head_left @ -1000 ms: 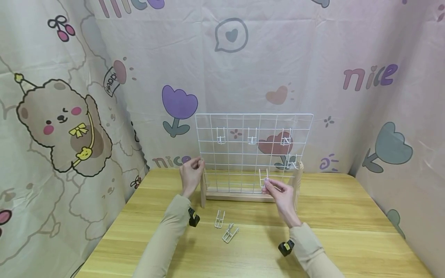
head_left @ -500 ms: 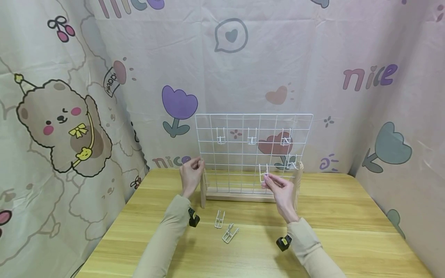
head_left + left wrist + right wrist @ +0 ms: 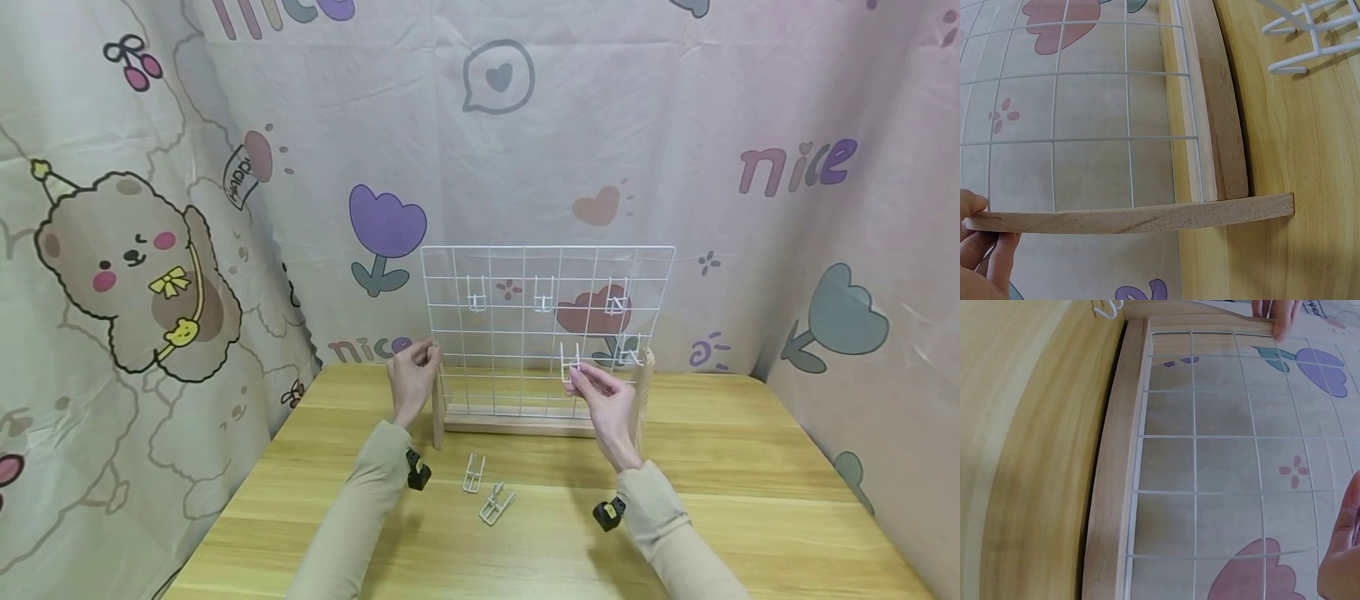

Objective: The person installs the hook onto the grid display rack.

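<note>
A white wire grid panel [image 3: 547,247] stands upright in a wooden stand, whose crossbar [image 3: 517,425] runs along its bottom. My left hand [image 3: 412,379] grips the top of the left wooden post [image 3: 1129,219], thumb on one side and fingers on the other. Between the thumb and fingers of my right hand [image 3: 609,404] is a white wire hook [image 3: 562,364], prongs up, held in front of the lower right part of the grid. In the right wrist view only the edge of that hand [image 3: 1341,556] shows and the hook is out of sight.
Three white hooks [image 3: 543,303] hang in a row high on the grid; another hook [image 3: 630,356] hangs lower at the right. On the wooden table [image 3: 720,492], two loose hooks [image 3: 473,473] lie in front of the stand. A patterned cloth [image 3: 630,108] hangs behind.
My right hand has risen with the hook along the front of the grid, from near the bottom wires to a bit higher. The left hand has stayed at the post.
</note>
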Demonstrator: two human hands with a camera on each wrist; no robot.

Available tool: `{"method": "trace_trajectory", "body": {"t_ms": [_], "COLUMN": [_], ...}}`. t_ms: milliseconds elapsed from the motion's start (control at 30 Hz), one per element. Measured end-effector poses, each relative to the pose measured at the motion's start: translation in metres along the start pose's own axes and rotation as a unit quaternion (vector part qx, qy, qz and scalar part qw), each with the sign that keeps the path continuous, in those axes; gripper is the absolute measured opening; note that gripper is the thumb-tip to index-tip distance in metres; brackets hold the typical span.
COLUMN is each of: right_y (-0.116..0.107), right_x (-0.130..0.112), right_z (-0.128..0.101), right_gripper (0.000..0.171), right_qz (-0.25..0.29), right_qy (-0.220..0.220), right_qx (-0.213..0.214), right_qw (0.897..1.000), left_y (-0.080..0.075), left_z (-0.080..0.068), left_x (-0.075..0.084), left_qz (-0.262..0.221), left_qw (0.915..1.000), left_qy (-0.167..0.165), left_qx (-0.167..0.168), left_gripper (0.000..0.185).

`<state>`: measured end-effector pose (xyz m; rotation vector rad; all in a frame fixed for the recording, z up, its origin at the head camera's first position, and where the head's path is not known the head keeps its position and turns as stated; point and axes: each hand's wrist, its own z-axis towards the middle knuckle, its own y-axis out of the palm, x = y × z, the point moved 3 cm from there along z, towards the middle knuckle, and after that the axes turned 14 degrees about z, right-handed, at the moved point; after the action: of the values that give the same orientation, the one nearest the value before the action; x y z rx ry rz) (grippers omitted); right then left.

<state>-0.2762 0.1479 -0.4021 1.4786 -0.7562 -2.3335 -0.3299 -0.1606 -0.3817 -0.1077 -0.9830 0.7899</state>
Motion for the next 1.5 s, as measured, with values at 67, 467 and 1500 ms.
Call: {"method": "trace_trajectory", "body": {"t_ms": [67,467,1500], "right_y": [0.001,0.007,0.015], "right_x": [-0.001,-0.007,-0.014], "right_z": [0.001,0.01,0.027], "right_gripper": [0.037,0.035,0.024], "right_qz": [-0.005,-0.001,0.008], "right_qy": [-0.002,0.002,-0.003], "right_qx": [-0.001,0.001,0.006], "right_qw": [1.0,1.0,1.0], "left_y": [0.0,0.0,0.0], "left_z": [0.0,0.0,0.0], "left_x": [0.0,0.001,0.0], "left_qz": [-0.002,0.0,0.001], "left_qw": [1.0,1.0,1.0], "left_qy": [-0.001,0.001,-0.001], "left_qx": [0.0,0.002,0.002], "left_gripper": [0.026,0.025,0.024]}}
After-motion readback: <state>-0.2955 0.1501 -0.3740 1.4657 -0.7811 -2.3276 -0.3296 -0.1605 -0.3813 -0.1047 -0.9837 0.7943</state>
